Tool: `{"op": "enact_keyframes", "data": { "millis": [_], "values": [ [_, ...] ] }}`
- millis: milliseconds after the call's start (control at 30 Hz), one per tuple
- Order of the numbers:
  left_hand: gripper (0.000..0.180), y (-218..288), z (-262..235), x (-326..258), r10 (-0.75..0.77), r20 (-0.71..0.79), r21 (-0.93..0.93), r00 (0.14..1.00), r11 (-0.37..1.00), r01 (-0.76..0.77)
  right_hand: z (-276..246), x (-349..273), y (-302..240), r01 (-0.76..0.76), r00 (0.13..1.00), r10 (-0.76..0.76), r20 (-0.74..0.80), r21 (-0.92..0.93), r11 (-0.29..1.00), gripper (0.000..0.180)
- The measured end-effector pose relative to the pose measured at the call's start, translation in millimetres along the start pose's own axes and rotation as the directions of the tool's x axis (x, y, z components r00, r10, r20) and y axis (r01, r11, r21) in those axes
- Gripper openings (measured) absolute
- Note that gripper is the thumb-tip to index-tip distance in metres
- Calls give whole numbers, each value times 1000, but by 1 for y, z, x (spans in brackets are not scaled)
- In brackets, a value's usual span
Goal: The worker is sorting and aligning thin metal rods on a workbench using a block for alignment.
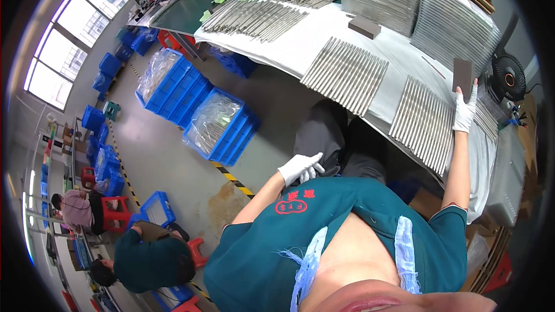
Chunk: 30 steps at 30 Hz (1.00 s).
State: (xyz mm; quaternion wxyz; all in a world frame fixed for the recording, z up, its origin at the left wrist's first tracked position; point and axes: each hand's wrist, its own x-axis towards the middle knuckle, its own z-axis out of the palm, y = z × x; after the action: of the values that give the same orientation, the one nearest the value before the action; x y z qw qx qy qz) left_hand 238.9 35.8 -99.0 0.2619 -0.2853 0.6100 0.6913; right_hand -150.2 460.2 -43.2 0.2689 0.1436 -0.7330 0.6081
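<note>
Handling the dark block (463, 70): you are holding your right hand (464, 117) far out over the table, so, in my judgement, you are doing best by moving the block slowly and level.
Fingertips: you are spreading them at the block's near end; taking both long edges evenly would probably be steadying it better than pinching one corner.
Rod rows: one wide row (422, 125) is lying to the left of that hand and a narrower row (487, 119) to the right, so lifting your forearm a little should be sparing the rods from rolling.
Fan: the black fan (509, 78) is standing near the block on the right, so swinging wide that way could be risking a knock.
Right hand's state: you are apparently touching the block, but I am not able to tell whether you are gripping it firmly.
Left hand: you are holding your left hand (299, 169) by your dark trousers, fingers loosely curled, with nothing showing in it.
Block's place: it is sitting just beyond your right fingertips, near the clear tray stack (454, 20) and well apart from your left hand; whether it is lying on the white cloth (312, 30) or hanging above it, I am not able to tell.
</note>
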Motion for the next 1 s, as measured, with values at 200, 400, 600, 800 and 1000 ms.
{"op": "enact_keyframes", "data": {
  "millis": [200,400,600,800,1000],
  "values": [
    [71,13,-9,20,-93,53,-37,994,995,95,-5,-2,11,33,999,-33,-12,-67,997,74],
    [72,14,-35,30,-202,189,-160,961,959,233,-12,-3,5,-44,997,28,-69,-245,969,74],
    [74,10,-69,36,-315,149,-142,937,931,336,-8,-8,-9,34,994,-65,-85,-329,944,73],
    [58,48,-65,16,-67,-61,22,996,997,69,-7,-13,-22,-20,994,-21,-108,-361,932,77],
    [33,148,-17,-30,777,105,172,620,600,-781,-10,-16,-28,-42,988,-25,-153,-415,909,81]
  ]
}}
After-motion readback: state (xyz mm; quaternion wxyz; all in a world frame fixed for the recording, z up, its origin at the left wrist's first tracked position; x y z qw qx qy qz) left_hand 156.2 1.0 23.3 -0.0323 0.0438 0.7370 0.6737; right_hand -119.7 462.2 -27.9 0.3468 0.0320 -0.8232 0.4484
